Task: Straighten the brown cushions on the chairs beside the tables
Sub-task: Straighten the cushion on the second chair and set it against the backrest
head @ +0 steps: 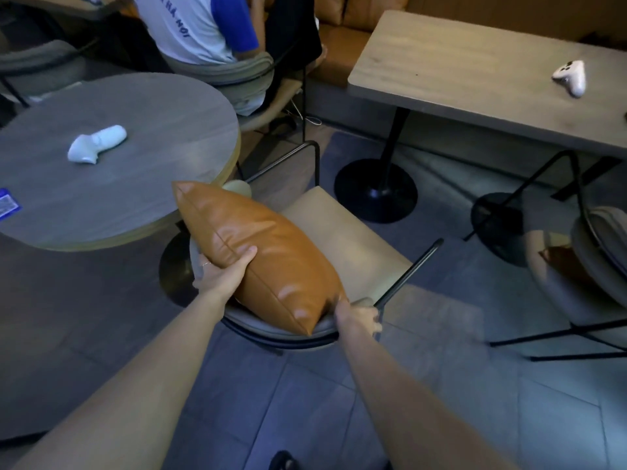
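Observation:
A brown leather cushion [258,252] stands tilted against the grey backrest of a chair [342,239] with a beige seat and black metal frame. My left hand [222,269] grips the cushion's left edge, thumb pressed on its front. My right hand [359,317] pinches the cushion's lower right corner, close to the backrest rim. A second brown cushion [563,262] shows partly on another chair [600,259] at the right edge.
A round table [135,184] stands left of the chair with a white controller [96,144] and a blue card on it. A rectangular table [475,72] with a white gamepad [571,78] is at the right. A seated person [203,32] is behind.

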Demonstrator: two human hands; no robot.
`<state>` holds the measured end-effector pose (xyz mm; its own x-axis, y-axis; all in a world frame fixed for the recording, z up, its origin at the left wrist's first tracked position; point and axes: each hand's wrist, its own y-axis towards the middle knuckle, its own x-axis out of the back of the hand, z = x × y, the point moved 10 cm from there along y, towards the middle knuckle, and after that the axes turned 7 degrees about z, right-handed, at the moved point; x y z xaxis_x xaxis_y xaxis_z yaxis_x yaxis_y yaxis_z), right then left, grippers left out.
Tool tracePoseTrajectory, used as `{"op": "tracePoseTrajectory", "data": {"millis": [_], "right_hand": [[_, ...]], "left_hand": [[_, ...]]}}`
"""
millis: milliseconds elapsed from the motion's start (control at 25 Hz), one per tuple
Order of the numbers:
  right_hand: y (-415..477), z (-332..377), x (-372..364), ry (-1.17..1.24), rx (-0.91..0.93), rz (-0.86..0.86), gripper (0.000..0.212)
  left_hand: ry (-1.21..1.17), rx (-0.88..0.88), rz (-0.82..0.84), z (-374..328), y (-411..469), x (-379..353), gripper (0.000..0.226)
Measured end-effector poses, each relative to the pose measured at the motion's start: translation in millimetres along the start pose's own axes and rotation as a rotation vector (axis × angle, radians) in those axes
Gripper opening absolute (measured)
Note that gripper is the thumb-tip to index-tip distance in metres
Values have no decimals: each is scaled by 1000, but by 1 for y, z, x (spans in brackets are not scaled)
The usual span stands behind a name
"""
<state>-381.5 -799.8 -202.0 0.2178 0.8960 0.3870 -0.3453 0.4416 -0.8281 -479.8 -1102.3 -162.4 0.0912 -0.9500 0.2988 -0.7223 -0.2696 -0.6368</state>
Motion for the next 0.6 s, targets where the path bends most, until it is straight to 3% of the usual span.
{"op": "tracePoseTrajectory", "data": {"millis": [160, 600], "right_hand": [[13, 12, 3, -25, 106, -32, 61], [34, 28, 38, -13, 175, -76, 48]], "left_hand": [[79, 84, -56, 5, 9, -1, 134], [199, 112, -87, -11, -2, -35, 125]]}}
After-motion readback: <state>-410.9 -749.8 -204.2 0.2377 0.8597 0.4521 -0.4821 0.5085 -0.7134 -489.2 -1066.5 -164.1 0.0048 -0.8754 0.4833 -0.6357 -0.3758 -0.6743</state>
